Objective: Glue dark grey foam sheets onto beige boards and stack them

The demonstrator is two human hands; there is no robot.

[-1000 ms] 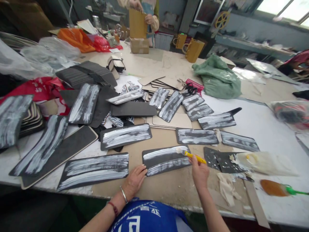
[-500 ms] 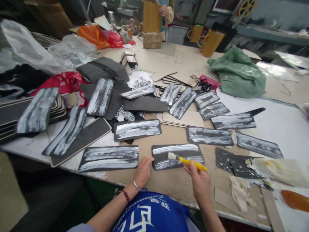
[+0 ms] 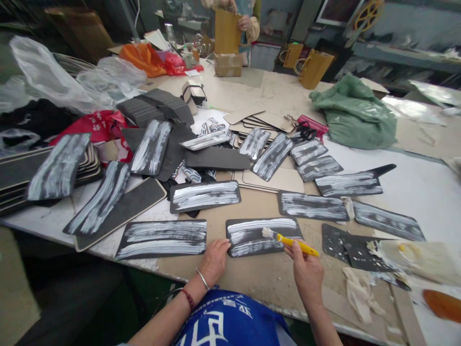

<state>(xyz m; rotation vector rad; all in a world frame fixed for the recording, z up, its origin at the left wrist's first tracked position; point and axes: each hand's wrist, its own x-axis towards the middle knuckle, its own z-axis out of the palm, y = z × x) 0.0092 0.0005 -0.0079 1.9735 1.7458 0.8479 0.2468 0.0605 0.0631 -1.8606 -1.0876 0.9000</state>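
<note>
My right hand (image 3: 309, 274) is closed around the yellow handle of a paintbrush (image 3: 301, 247). Its pale bristles rest on a black rectangular panel (image 3: 248, 239) with rounded corners, streaked lengthwise in white. At that panel's left edge, my left hand (image 3: 213, 262) has its fingers bent together, the tips gripping the edge. Left of this hand lies another black panel (image 3: 162, 238) with white streaks. A third streaked panel (image 3: 205, 196) lies just beyond, and a fourth (image 3: 313, 205) is behind the brush to the right.
More white-streaked panels (image 3: 268, 156) lie across the table (image 3: 284, 283). Stacked dark pieces (image 3: 154, 105) and clear plastic bags (image 3: 54, 77) occupy the far left. A green bag (image 3: 355, 113) sits at right. White-smeared scraps (image 3: 363, 250) lie near my right hand. Across the table, a person (image 3: 245, 24) handles a tan bag (image 3: 226, 31).
The brush has moved right along the panel with my right hand. White streaks now cover more of the panel's lower half. My left hand stays at the panel's left edge.
</note>
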